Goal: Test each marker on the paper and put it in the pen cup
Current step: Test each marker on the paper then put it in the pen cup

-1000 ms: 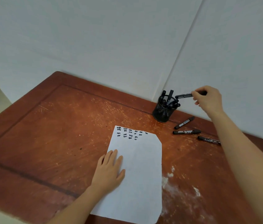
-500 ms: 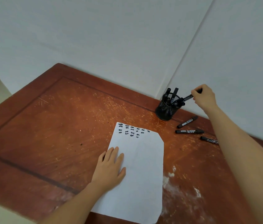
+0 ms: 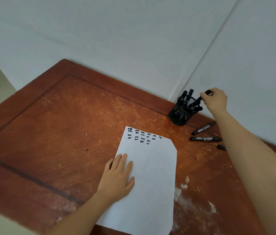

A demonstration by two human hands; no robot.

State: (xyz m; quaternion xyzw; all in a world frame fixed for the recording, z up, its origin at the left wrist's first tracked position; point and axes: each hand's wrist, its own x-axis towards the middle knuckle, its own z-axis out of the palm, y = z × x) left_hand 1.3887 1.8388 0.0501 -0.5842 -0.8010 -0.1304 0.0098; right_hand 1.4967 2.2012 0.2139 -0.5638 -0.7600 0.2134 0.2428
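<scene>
Pinching the back end of a marker (image 3: 200, 99) with the right hand (image 3: 216, 100), slanted down to that hand's left, lower end already in among the others in the pen cup (image 3: 181, 114). Pressing the paper (image 3: 154, 175) flat with the left hand (image 3: 117, 177), fingers straight, well away from the cup. Probably just needs letting go, with three more markers (image 3: 205, 138) waiting on the surface (image 3: 66, 133) by the right forearm.

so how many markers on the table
3: angled marker right of the pen cup, level marker beside it, third marker mostly hidden by the right forearm; more may hide there.
</scene>
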